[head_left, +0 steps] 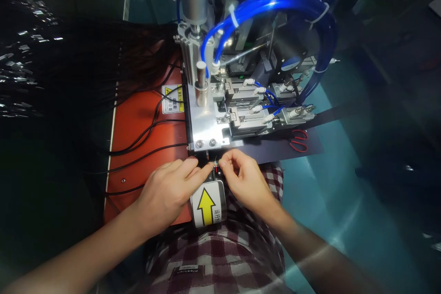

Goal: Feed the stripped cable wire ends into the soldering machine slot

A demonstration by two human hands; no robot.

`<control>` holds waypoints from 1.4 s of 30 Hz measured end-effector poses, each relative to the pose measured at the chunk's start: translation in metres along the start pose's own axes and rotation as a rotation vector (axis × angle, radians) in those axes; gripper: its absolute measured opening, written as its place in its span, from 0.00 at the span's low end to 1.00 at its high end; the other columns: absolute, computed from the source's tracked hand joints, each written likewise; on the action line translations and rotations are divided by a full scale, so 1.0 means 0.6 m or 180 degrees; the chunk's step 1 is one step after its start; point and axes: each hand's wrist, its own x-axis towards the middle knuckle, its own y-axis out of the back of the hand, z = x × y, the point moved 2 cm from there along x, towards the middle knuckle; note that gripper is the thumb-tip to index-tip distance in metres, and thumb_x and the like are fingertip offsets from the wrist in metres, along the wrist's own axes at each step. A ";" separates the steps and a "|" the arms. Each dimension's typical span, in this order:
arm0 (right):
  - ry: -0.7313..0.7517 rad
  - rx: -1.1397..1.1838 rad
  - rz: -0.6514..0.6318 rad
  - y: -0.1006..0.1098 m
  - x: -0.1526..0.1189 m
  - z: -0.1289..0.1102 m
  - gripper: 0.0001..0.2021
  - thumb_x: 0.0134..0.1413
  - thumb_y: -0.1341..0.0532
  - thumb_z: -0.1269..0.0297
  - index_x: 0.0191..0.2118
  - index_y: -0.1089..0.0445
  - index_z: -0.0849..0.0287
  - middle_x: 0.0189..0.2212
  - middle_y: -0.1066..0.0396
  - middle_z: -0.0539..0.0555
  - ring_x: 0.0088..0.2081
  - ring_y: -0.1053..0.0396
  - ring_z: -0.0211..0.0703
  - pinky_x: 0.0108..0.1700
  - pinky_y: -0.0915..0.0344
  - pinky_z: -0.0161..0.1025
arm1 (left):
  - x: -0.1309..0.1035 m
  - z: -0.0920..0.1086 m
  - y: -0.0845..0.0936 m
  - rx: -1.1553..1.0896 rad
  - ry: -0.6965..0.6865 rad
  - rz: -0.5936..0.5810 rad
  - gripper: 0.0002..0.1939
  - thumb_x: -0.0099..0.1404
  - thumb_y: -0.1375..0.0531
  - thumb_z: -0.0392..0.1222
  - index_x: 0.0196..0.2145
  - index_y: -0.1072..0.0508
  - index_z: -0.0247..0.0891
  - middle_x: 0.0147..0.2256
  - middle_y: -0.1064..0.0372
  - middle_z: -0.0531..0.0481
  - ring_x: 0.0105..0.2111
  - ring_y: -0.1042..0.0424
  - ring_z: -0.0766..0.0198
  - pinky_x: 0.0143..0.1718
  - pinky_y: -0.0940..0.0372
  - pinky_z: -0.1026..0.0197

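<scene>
My left hand extends its index finger to the wired part. My right hand curls opposite; I cannot tell either grip.

Floor: blue-green, right of frame, unevenly lit. Light: brightest mid-frame, falling to near-black at left and upper right.
</scene>
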 end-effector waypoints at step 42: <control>0.0148 0.0420 0.0594 -0.021 -0.008 0.006 0.09 0.58 0.45 0.65 0.27 0.38 0.58 0.22 0.39 0.48 0.24 0.42 0.37 0.28 0.45 0.36 | 0.008 -0.011 0.009 -0.0242 -0.0108 0.0097 0.14 0.66 0.53 0.30 0.42 0.29 0.32 0.32 0.27 0.45 0.28 0.29 0.62 0.26 0.35 0.61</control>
